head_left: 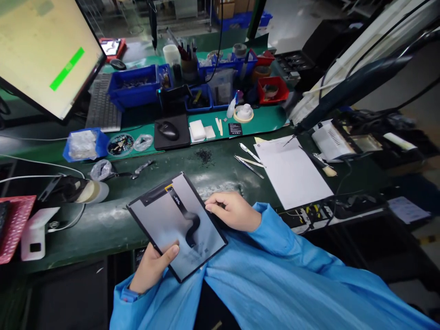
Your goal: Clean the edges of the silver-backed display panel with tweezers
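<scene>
A tablet-sized display panel (pixel 154 220) is held tilted above the bench's front edge, its silvery back facing up. A black flex cable (pixel 176 201) curves across that back from a yellow-edged strip near the top. My left hand (pixel 154 266) grips the lower left edge, thumb on top and the other fingers hidden underneath. At the right edge, my right hand (pixel 233 210) has its thumb and index finger pinched together against the rim, the remaining fingers curled.
White paper sheets (pixel 292 169) lie to the right beside pens (pixel 249 166) and a brush (pixel 326 167). Behind are a mouse (pixel 168 130), blue bins (pixel 134 85) and a small bottle (pixel 231 107). A monitor (pixel 44 50) stands left; a roll (pixel 92 191) and cables lie below it.
</scene>
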The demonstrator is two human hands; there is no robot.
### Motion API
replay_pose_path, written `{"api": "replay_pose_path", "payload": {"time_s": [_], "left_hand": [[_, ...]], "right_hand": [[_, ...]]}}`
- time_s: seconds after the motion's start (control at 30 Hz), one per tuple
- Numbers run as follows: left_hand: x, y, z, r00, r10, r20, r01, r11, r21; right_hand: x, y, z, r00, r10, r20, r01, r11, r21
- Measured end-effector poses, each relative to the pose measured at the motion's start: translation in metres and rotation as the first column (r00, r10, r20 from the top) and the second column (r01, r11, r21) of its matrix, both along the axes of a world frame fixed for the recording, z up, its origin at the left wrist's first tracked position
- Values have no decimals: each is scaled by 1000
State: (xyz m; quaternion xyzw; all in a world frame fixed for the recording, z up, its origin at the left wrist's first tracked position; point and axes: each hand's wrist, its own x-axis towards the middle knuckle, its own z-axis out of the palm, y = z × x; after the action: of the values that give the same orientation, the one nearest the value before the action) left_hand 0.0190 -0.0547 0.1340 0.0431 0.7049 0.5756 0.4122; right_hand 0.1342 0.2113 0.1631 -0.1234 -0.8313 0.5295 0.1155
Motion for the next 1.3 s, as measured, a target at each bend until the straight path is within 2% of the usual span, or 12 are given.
{"api": "replay_pose_path", "payload": {"time_s": [0.17, 0.33, 0.47, 0.53, 0.67, 0.87, 1.0, 1.1, 1.23, 1.3], "left_hand": [[8, 5, 6, 997, 71, -3, -71, 997, 27], [4, 3, -2, 999, 32, 20, -33, 998, 60], [5, 4, -7, 995, 92, 24, -94, 991, 98], [4, 4, -9, 993, 119, 26, -121, 987, 106], [-1, 2, -11, 993, 93, 67, -100, 989, 111], [-2, 9, -6, 963, 242, 123, -254, 963, 95], [-3, 14, 1, 955, 264, 133, -278, 955, 101], [-6, 13, 4, 960, 249, 125, -262, 959, 107], [-2, 11, 5, 977, 201, 72, -209, 971, 119], [0, 10, 6, 975, 215, 48, -220, 969, 116]], "right_hand": [[6, 2, -5, 998, -26, -51, 28, 999, 36], [9, 5, -7, 987, 10, -162, 11, 992, 128], [13, 8, -9, 977, 32, -210, 10, 981, 194], [15, 10, -10, 974, 40, -221, 6, 979, 203], [21, 13, -9, 973, 59, -225, -12, 978, 207], [28, 17, -3, 959, 70, -274, -19, 983, 183], [32, 21, -1, 958, 75, -275, -30, 986, 165], [30, 21, -3, 980, 27, -197, 1, 990, 141], [22, 15, -5, 969, -199, -144, 208, 977, 55], [16, 9, -4, 954, -249, -165, 252, 968, -9]]}}
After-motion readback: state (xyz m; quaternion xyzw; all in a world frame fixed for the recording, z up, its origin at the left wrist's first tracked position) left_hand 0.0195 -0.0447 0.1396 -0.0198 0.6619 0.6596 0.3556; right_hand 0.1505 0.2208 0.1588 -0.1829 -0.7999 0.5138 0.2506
